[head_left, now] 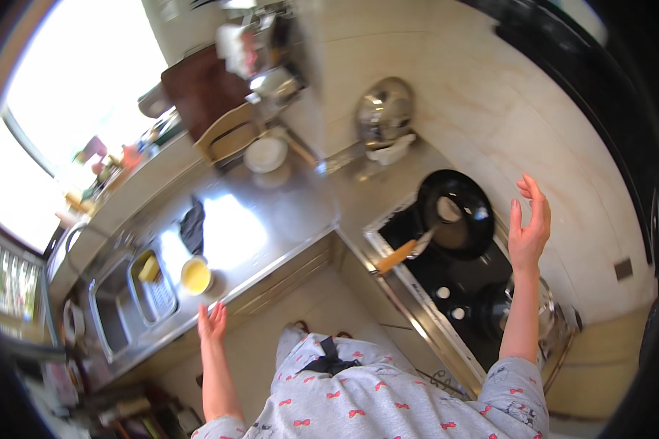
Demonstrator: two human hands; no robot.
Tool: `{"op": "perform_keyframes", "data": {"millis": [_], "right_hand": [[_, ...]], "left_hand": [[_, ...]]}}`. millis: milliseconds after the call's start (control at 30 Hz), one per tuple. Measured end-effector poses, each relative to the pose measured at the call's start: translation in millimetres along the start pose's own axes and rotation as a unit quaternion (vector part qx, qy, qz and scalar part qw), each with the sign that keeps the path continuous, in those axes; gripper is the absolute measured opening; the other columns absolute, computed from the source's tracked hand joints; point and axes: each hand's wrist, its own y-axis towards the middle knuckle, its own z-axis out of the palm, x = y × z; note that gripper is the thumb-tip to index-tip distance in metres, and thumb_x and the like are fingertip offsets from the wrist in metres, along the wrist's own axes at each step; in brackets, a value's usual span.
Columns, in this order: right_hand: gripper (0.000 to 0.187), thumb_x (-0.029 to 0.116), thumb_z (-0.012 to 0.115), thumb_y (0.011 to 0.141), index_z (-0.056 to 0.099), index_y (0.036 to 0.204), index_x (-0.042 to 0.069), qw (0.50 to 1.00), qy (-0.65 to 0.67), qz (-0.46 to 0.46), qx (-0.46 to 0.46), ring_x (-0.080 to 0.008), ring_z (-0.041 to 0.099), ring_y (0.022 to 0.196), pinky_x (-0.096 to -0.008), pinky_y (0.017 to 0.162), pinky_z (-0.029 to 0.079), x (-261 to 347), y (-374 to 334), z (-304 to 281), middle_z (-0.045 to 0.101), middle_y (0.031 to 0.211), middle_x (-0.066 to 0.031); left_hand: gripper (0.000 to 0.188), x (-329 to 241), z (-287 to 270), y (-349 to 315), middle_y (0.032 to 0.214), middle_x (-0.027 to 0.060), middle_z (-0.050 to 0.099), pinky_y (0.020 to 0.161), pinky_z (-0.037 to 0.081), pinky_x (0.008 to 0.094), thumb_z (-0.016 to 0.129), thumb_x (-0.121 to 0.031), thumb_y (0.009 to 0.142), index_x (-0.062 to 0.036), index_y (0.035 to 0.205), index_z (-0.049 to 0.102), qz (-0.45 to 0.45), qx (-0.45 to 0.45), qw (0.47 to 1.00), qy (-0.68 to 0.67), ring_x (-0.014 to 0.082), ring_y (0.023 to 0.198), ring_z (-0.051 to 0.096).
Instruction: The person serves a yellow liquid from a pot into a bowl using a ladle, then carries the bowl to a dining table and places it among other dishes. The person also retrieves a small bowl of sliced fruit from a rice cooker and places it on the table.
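Kitchen from above, in the single head view: a person in grey pyjamas with red bows stands at a corner between a steel counter (pixel 289 208) and a black hob (pixel 483 344). The left hand (pixel 212 320) is empty, its fingers loosely spread, just off the counter's front edge. Nearest to it, near that edge, sits a round bowl (pixel 196 276) with something yellow inside; hand and bowl look apart. Beyond the bowl lies a dark cloth (pixel 192 228); to its left is a sink with a draining basket (pixel 161 301). The right hand (pixel 531 225) is also empty, thumb apart from the fingers, raised beside the black wok (pixel 472 233) on the hob. A utensil's wooden handle (pixel 395 257) juts from the wok over the hob's front edge. A shiny pot (pixel 550 322) stands partly behind the right forearm.

Possible trouble: a sweep of the left hand could tip the bowl and spill its contents; a sleeve or hip catching the handle could swing the utensil out. Whether a flame is lit cannot be told; if the wok or pot is hot, the bare right forearm could brush it and burn.
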Motion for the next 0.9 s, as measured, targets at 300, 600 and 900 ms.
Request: {"op": "perform_keyframes", "data": {"millis": [300,600,900], "right_hand": [[0.037,0.003,0.064,0.082,0.059,0.119,0.006,0.886,0.367,0.002,0.284,-0.0253,0.061,0.094,-0.0364,0.085,0.049,241.8,-66.6,184.4,0.066,0.103,-0.0088],[0.033,0.017,0.062,0.085,0.059,0.116,0.004,0.756,0.425,-0.009,0.497,-0.0319,0.063,0.099,-0.0415,0.086,0.049,453.5,-136.6,434.8,0.065,0.109,-0.0136],[0.067,0.032,0.062,0.088,0.036,0.146,0.009,0.824,0.265,-0.184,0.465,-0.032,0.023,0.144,-0.0433,0.117,0.019,572.6,-207.8,613.4,0.03,0.154,-0.0149]], "left_hand": [[0.074,-63.4,-33.0,2.4,0.136,0.031,0.043,0.098,0.05,0.0502,0.065,-0.031,0.092,-0.0044,0.146,0.021,0.002,0.052,0.999,0.01,0.0437,0.118,0.054],[0.069,-111.7,9.7,-11.8,0.131,0.0213,0.053,0.089,0.056,0.0461,0.061,-0.013,0.092,-0.019,0.15,0.022,-0.056,0.133,0.984,0.104,0.0389,0.113,0.06],[0.072,-131.5,17.9,16.0,0.136,0.0151,0.048,0.093,0.055,0.0484,0.049,0.009,0.083,-0.0178,0.147,0.027,-0.153,0.087,0.978,0.113,0.0359,0.119,0.057]]}}
